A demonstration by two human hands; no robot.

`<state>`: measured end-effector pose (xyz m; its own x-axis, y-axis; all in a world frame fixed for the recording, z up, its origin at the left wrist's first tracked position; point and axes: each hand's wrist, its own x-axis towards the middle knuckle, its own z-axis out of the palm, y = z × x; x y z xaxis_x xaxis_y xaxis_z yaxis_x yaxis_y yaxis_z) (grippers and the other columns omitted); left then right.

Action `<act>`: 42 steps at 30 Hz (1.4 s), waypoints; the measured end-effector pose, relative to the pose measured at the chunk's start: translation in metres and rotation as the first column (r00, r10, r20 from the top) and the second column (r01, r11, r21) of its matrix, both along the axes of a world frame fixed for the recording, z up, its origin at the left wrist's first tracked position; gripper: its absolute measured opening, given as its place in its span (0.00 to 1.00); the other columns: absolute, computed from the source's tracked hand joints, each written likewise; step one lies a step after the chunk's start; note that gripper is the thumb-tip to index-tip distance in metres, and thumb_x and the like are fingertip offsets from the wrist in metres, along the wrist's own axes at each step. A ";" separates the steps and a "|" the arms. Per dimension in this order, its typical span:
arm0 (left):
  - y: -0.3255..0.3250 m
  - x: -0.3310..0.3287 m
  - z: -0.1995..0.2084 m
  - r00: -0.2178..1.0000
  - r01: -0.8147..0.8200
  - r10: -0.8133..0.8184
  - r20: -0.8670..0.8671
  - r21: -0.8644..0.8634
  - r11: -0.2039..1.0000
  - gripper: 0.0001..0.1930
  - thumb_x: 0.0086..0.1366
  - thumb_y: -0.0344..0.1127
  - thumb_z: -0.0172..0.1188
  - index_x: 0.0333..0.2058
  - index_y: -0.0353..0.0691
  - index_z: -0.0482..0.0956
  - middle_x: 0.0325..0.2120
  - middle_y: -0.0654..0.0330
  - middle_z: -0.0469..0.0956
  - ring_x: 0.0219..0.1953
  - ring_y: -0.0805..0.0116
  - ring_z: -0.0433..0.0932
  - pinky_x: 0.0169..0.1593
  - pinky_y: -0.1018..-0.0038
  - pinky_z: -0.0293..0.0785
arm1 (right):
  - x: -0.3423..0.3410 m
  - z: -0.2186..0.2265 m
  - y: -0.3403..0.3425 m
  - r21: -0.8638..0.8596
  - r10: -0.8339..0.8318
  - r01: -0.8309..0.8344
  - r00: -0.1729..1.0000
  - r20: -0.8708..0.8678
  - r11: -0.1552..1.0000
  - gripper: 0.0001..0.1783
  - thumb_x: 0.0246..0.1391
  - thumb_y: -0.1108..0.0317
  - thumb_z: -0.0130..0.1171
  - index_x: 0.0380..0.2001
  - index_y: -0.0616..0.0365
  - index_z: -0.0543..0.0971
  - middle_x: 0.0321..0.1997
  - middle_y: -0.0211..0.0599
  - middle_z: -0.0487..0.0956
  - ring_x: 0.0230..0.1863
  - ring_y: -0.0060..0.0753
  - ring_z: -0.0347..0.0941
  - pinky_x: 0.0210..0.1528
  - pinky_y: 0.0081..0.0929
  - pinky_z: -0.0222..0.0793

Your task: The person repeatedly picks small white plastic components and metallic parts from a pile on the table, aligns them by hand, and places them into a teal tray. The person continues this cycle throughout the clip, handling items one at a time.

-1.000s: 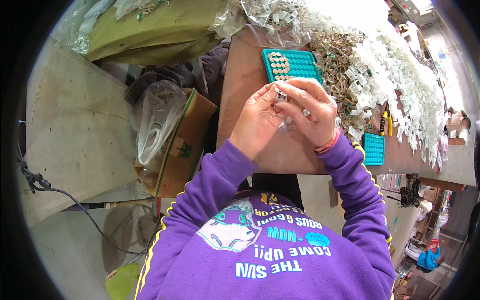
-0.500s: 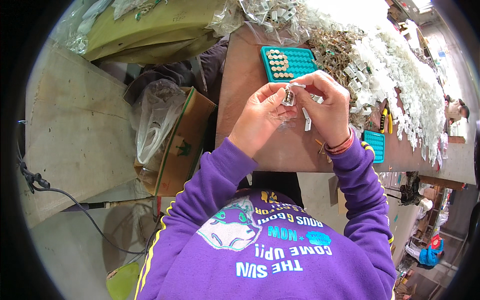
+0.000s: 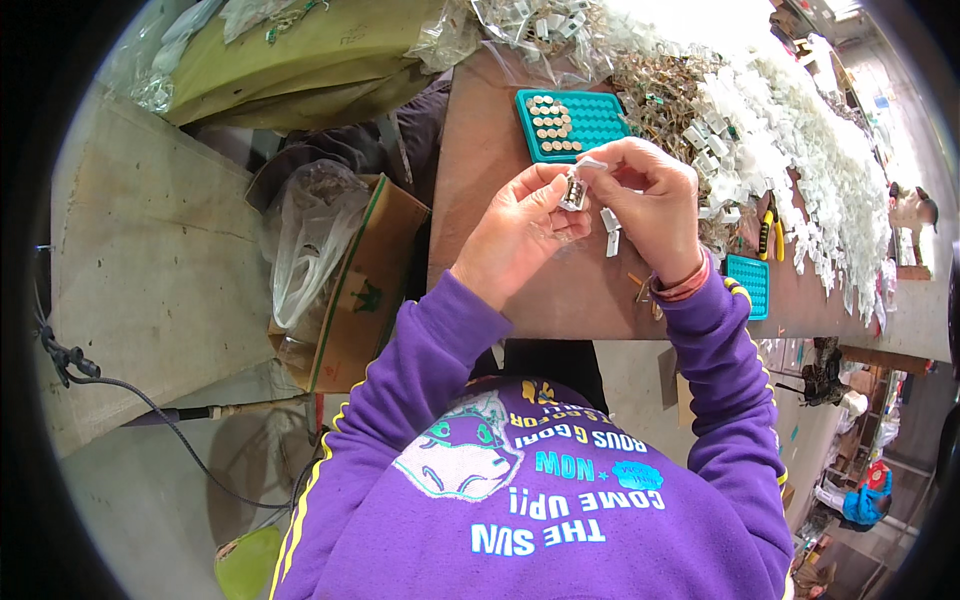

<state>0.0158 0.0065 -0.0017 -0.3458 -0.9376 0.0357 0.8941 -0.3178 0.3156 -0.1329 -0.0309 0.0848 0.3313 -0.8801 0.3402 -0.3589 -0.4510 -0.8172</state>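
Note:
Between the thumb and fingers of my left hand [image 3: 515,230] is a small clear plastic casing [image 3: 573,195] with shiny metal parts inside. My right hand [image 3: 655,205] pinches a small white plastic piece [image 3: 592,163] right at the casing's upper end. Whether the two parts are joined cannot be made out. Just beyond my hands lies a teal tray [image 3: 525,128] with rows of round pale discs [image 3: 552,122] in its left part. Two small white pieces [image 3: 612,236] rest on the brown table [image 3: 520,290] below my right hand.
A large heap of clear and white plastic pieces [image 3: 770,160] covers the table's right side. Yellow-handled pliers [image 3: 772,232] and a smaller teal tray [image 3: 748,285] lie by its near edge. A cardboard box [image 3: 370,290] with a plastic bag [image 3: 315,240] stands left of the table.
Both hands stay together at nearly the same spot. The casing and the white piece have shifted slightly, and the view has moved a little.

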 end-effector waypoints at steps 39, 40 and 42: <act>0.000 -0.003 0.004 0.954 -0.300 0.298 0.035 0.103 0.948 0.10 0.68 0.31 0.57 0.46 0.35 0.74 0.42 0.54 0.79 0.45 0.59 0.80 0.52 0.64 0.79 | -0.020 0.000 0.018 -0.287 -0.078 -0.054 0.899 -0.431 0.956 0.12 0.49 0.67 0.66 0.38 0.55 0.83 0.37 0.35 0.82 0.38 0.43 0.79 0.42 0.33 0.75; 0.000 -0.003 0.005 0.947 -0.322 0.321 0.032 0.088 0.943 0.09 0.68 0.31 0.57 0.45 0.35 0.74 0.41 0.54 0.79 0.45 0.59 0.80 0.52 0.63 0.79 | -0.025 0.000 0.023 -0.253 -0.063 -0.065 0.883 -0.465 0.965 0.11 0.45 0.69 0.66 0.35 0.55 0.82 0.36 0.33 0.81 0.39 0.42 0.78 0.42 0.33 0.75; -0.001 -0.004 0.006 0.934 -0.358 0.357 0.038 0.062 0.932 0.09 0.68 0.30 0.57 0.45 0.34 0.74 0.41 0.54 0.79 0.44 0.59 0.80 0.52 0.63 0.79 | -0.033 -0.006 0.034 -0.311 -0.025 -0.203 0.802 -0.597 0.928 0.10 0.42 0.71 0.65 0.32 0.55 0.82 0.34 0.32 0.80 0.37 0.40 0.77 0.40 0.33 0.74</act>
